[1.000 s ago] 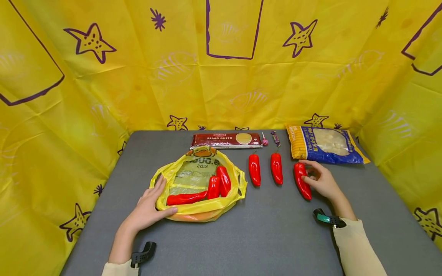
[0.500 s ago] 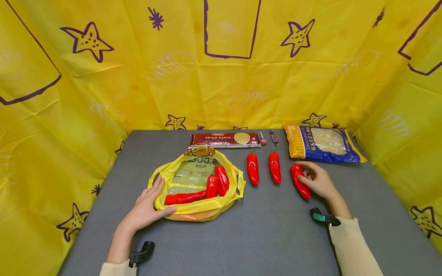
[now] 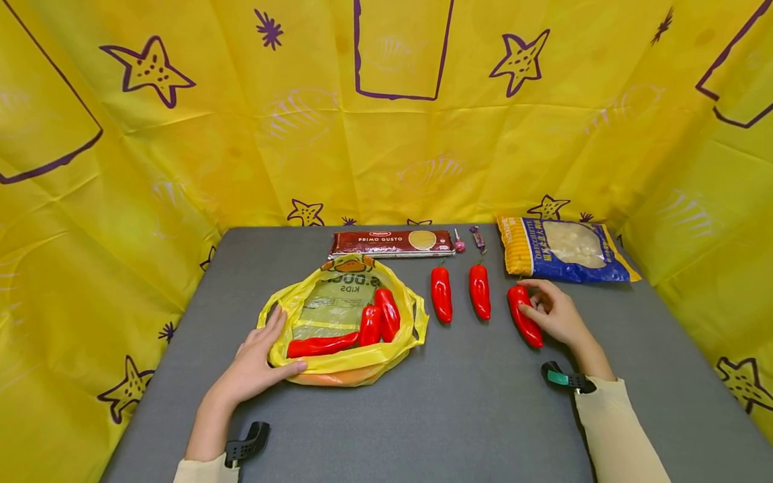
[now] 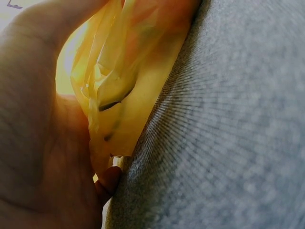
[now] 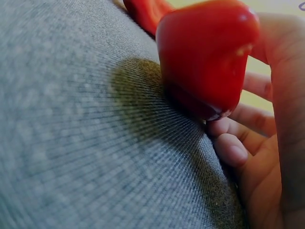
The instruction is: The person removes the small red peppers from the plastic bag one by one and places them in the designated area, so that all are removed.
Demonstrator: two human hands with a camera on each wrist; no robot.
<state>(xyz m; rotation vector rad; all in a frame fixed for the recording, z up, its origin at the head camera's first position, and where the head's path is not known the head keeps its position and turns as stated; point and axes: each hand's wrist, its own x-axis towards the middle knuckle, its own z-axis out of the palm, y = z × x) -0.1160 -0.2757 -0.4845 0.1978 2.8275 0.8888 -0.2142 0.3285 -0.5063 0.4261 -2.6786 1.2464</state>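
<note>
On the left of the table, a yellow plastic bag (image 3: 344, 376) lies with its mouth open, showing three red chili peppers (image 3: 323, 345) inside. My left hand (image 3: 250, 365) rests against the bag's left side, its fingers extended along the edge and the thumb over the front rim. The yellow plastic (image 4: 128, 109) sits between thumb and fingers in the left wrist view. My right hand (image 3: 558, 314) holds a red chili pepper (image 3: 525, 316) between thumb and fingers at the right. That pepper (image 5: 205, 57) appears close to the grey cloth. Two more chili peppers (image 3: 441, 295) lie between bag and right hand.
Behind the bag lies a brown Primo Gusto pasta packet (image 3: 392, 243). Beside it are a pink lollipop (image 3: 459, 245) and a small purple wrapped candy (image 3: 478, 239). A blue and yellow orecchiette bag (image 3: 568, 249) lies at the back right. Yellow cloth (image 3: 386, 161) walls the grey table (image 3: 447, 429).
The view shifts slightly, moving the whole scene a little left and up. Both hands keep their places on the bag and the pepper.
</note>
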